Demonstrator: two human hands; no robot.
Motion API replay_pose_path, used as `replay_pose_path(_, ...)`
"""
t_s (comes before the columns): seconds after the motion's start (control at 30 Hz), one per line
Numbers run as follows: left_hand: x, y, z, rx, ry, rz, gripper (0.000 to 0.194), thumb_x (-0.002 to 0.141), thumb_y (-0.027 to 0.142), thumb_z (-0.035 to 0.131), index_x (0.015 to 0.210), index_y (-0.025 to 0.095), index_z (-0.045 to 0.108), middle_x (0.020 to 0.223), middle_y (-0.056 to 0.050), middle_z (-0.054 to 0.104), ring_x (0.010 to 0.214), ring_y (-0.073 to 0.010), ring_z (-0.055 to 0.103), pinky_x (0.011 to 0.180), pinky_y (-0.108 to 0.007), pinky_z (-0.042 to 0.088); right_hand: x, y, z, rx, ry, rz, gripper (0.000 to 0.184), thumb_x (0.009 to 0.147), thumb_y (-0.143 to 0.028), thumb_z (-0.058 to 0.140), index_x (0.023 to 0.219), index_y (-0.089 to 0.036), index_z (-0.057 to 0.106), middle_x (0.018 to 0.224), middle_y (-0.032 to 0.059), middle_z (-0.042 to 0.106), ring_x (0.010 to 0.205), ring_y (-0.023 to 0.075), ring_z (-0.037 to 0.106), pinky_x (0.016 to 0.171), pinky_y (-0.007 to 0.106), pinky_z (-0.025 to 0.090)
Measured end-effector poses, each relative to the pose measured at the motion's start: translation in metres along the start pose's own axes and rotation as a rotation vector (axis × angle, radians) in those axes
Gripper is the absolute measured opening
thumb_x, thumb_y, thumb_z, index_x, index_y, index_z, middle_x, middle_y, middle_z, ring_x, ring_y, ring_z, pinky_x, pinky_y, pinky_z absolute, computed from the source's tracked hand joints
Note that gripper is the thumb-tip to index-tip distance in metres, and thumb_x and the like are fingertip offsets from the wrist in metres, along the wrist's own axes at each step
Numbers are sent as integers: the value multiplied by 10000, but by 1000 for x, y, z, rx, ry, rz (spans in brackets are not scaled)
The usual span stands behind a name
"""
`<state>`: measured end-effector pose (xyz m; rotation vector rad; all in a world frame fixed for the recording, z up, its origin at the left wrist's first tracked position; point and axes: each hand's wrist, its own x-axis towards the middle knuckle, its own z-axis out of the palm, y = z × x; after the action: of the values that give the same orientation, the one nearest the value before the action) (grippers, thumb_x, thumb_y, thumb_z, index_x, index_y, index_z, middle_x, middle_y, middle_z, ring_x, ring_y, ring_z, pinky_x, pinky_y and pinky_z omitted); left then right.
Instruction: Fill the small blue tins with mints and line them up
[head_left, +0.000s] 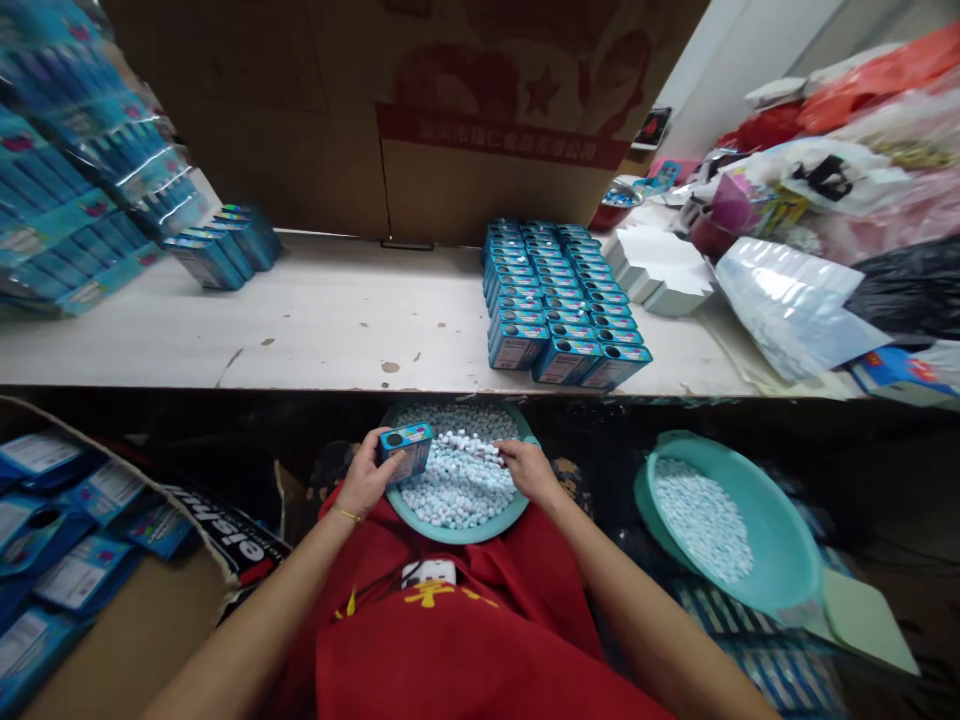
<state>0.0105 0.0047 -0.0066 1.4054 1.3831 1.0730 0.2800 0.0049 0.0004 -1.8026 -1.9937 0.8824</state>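
Observation:
My left hand [365, 480] is closed around a small blue box [409, 458], held upright over the left side of a teal basin [459, 535]. White and pale blue pellets [457, 505] fill much of the basin, which rests on my lap. Over the basin's right side, the fingers of my right hand [531, 472] are pinched together. Whatever they grip is hidden by a raised mound of pellets that reaches from the fingertips toward the box.
Rows of blue boxes [566, 305] stand on the white table [337, 320], before a large cardboard carton [285, 130]. Wrapped packs [75, 170] are stacked at left. A second teal basin [787, 540] of pellets sits at right, and an open carton of blue boxes [82, 570] at lower left.

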Motion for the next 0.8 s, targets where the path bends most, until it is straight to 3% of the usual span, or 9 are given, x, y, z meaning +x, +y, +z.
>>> replay_pose_path(0.1, 0, 5, 6, 162, -30, 89, 364, 697, 308, 538, 1026, 188, 439, 924, -24, 524, 853, -151, 499, 809, -289, 386, -2, -25, -28, -4, -22, -86, 346, 763, -169, 367, 977, -246, 628, 894, 8, 653, 847, 141, 563, 698, 212, 397)
replay_pose_path(0.23, -2, 11, 21, 252, -79, 184, 342, 712, 262, 514, 1036, 180, 444, 964, -43, 534, 890, -164, 501, 821, -298, 385, -2, -66, -53, -242, -144, -96, 334, 761, -173, 367, 932, -275, 636, 867, 13, 655, 851, 149, 564, 660, 206, 381)
replay_pose_path(0.4, -5, 8, 27, 315, -98, 269, 338, 708, 223, 501, 1042, 181, 463, 1032, -64, 531, 978, -190, 480, 876, -331, 363, -3, -116, -59, -640, -219, -75, 306, 712, -122, 389, 855, -225, 639, 894, 77, 641, 841, 196, 573, 666, 259, 388)
replay_pose_path(0.53, -7, 5, 27, 299, -108, 283, 348, 702, 214, 504, 1046, 183, 465, 1034, -65, 530, 990, -193, 476, 889, -341, 356, -6, -143, -55, -742, -212, -130, 292, 729, -123, 367, 875, -165, 617, 872, 123, 628, 803, 211, 583, 658, 282, 400)
replay_pose_path(0.67, -7, 8, 21, 219, -74, 201, 341, 695, 244, 528, 1027, 183, 476, 996, -56, 538, 942, -187, 492, 864, -333, 367, -12, -130, -66, -737, -188, -131, 308, 743, -118, 344, 903, -192, 597, 904, 102, 615, 810, 193, 574, 652, 267, 391)
replay_pose_path(0.8, -4, 5, 12, -50, 5, -26, 370, 661, 305, 579, 996, 192, 472, 917, -26, 547, 868, -169, 518, 821, -317, 397, -21, -63, -68, -716, -187, 33, 344, 756, -118, 344, 970, -266, 569, 945, 57, 601, 841, 178, 563, 645, 250, 374)
